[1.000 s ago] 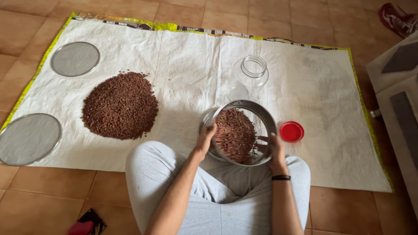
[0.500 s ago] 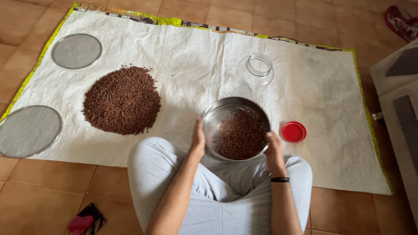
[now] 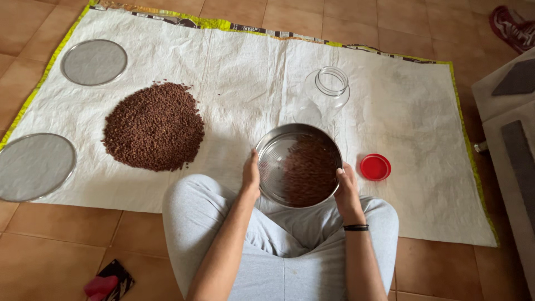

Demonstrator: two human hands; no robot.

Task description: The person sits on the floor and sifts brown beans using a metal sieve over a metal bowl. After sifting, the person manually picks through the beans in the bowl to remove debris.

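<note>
I hold a round metal sieve (image 3: 273,159) over my lap with both hands. My left hand (image 3: 250,177) grips its left rim and my right hand (image 3: 346,189) grips its right rim. Brown grains (image 3: 309,170) inside it are blurred and lie toward the right side. A large heap of the same brown grains (image 3: 154,126) sits on the white sheet (image 3: 251,72) to the left. An open clear glass jar (image 3: 329,88) lies just beyond the sieve, and its red lid (image 3: 375,166) rests on the sheet to the right.
Two round flat mesh discs lie on the sheet's left side, one at the far corner (image 3: 93,62) and one near the front edge (image 3: 33,166). A grey piece of furniture (image 3: 512,128) stands at the right. A red and black object (image 3: 106,281) lies on the tiled floor.
The sieve has been shaken: the grains shifted from the middle toward its right side and are now blurred. My hands stay on the rim.
</note>
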